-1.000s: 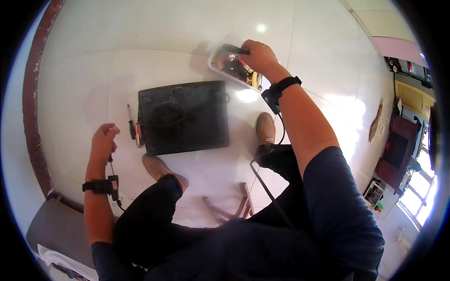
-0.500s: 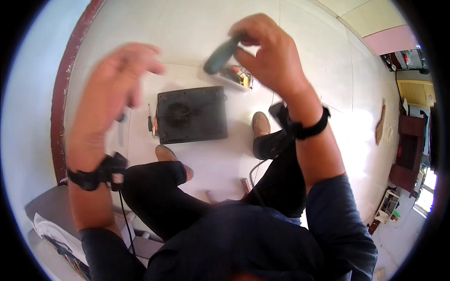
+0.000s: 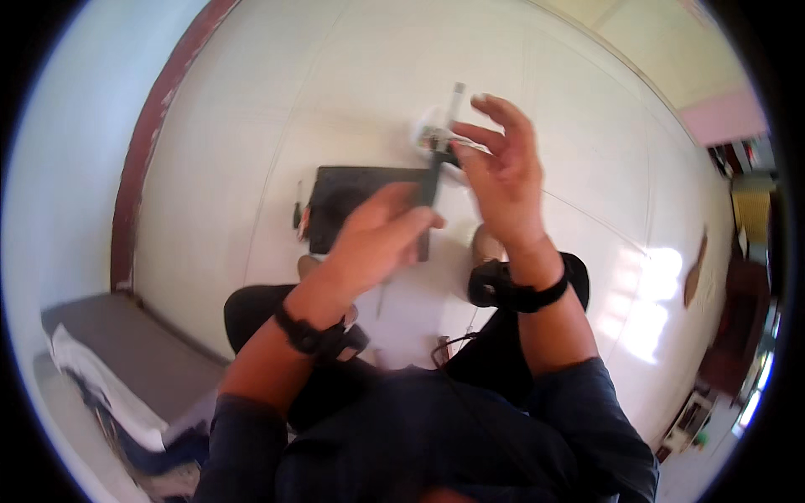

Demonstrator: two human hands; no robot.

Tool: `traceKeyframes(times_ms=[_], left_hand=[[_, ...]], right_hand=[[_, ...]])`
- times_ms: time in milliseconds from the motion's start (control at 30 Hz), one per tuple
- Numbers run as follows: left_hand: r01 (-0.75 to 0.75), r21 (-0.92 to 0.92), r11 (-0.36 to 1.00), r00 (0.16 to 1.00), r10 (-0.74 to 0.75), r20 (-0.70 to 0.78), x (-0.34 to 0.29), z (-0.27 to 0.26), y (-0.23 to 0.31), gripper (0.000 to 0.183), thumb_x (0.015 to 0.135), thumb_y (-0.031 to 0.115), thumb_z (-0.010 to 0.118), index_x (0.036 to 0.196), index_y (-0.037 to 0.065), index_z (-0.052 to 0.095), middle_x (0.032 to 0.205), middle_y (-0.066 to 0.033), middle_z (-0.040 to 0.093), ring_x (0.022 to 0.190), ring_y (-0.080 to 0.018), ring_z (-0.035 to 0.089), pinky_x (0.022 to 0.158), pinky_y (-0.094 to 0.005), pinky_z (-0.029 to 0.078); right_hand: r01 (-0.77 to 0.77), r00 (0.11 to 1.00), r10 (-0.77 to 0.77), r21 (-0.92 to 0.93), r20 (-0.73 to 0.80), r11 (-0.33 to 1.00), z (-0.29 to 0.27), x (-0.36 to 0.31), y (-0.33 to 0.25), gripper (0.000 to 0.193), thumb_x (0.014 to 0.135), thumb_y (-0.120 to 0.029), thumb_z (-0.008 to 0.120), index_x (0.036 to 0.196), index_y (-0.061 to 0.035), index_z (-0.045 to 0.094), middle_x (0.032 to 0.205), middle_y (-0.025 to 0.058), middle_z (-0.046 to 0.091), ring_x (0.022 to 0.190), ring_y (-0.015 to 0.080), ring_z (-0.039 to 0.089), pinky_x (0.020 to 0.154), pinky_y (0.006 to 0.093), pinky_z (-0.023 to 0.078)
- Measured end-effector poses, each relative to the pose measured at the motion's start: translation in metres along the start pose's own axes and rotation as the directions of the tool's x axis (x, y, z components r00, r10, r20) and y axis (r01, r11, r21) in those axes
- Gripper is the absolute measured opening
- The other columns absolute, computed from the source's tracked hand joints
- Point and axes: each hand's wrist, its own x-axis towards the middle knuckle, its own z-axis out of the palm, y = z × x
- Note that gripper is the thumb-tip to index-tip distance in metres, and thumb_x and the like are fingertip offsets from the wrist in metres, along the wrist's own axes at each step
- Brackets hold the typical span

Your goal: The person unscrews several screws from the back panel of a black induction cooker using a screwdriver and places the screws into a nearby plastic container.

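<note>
My left hand point(image 3: 381, 239) is raised in front of me and closed around the dark handle of a screwdriver point(image 3: 431, 189). Its metal shaft points up and away from me. My right hand point(image 3: 503, 176) is just right of the tool, fingers spread, with the thumb and fingertips near where the shaft joins the handle. Both wrists wear black straps. Below the hands, a flat black device point(image 3: 335, 205) with a round grille lies on the white floor, partly hidden by my left hand.
A white tray point(image 3: 422, 127) of small tools lies on the floor beyond the device. Two small screwdrivers point(image 3: 298, 214) lie left of it. My shoe point(image 3: 486, 247) and dark trouser legs are below. A grey mat point(image 3: 117, 352) and dark red skirting point(image 3: 138, 159) are at left.
The screwdriver has passed from my right hand to my left. Both hands have come together at the middle of the view, and my right fingers have spread apart. The camera view has shifted.
</note>
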Motion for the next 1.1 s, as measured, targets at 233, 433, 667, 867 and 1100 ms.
traceKeyframes(times_ms=[233,433,667,867,1100], left_hand=[[0.034,0.166,0.986,0.999,-0.039,0.027,0.013,0.011,-0.015,0.042,0.093,0.024,0.069,0.125,0.001,0.054,0.098,-0.0071,0.069,0.065,-0.011,0.058,0.057,-0.0279,0.049],[-0.087,0.337,0.937,0.992,0.112,-0.054,0.011,-0.003,-0.01,0.041,0.094,0.024,0.068,0.124,0.0,0.056,0.103,-0.01,0.071,0.074,-0.0113,0.064,0.059,-0.0286,0.052],[-0.054,0.175,0.983,0.984,0.082,-0.158,0.008,-0.019,0.017,0.034,0.096,0.022,0.066,0.12,-0.001,0.059,0.096,-0.0069,0.066,0.074,-0.0102,0.06,0.062,-0.0262,0.051],[-0.235,0.248,0.94,0.914,0.301,-0.274,0.009,-0.02,0.007,0.025,0.096,0.018,0.065,0.113,0.001,0.063,0.089,-0.0066,0.068,0.075,-0.0108,0.061,0.064,-0.0276,0.049],[-0.201,0.117,0.973,0.927,0.227,-0.299,0.001,-0.032,0.023,0.025,0.095,0.016,0.067,0.117,0.004,0.068,0.091,-0.0031,0.068,0.071,-0.0069,0.058,0.062,-0.0218,0.047]], right_hand=[[-0.443,0.896,0.424,0.203,0.132,0.873,-0.011,0.012,0.001,0.037,0.104,-0.018,0.048,0.136,0.0014,0.053,0.102,0.0122,0.071,0.093,0.0211,0.071,0.082,0.0328,0.057],[-0.465,0.883,0.424,0.249,0.204,0.849,-0.009,0.023,0.012,0.032,0.105,-0.018,0.05,0.128,0.0017,0.057,0.093,0.0088,0.069,0.085,0.019,0.069,0.079,0.033,0.056],[-0.457,0.852,0.429,0.029,0.299,0.889,0.006,0.019,0.003,0.023,0.102,-0.014,0.058,0.118,0.0007,0.065,0.089,0.0057,0.069,0.085,0.0152,0.067,0.079,0.03,0.053],[-0.445,0.809,0.441,-0.085,0.39,0.891,0.012,0.012,0.01,0.021,0.1,-0.011,0.061,0.116,0.0024,0.066,0.09,0.006,0.069,0.085,0.0141,0.065,0.078,0.0295,0.053],[-0.459,0.738,0.439,-0.096,0.512,0.883,0.026,0.006,0.012,0.018,0.098,-0.012,0.061,0.109,0.0001,0.068,0.087,0.0027,0.069,0.082,0.0089,0.062,0.074,0.024,0.049]])
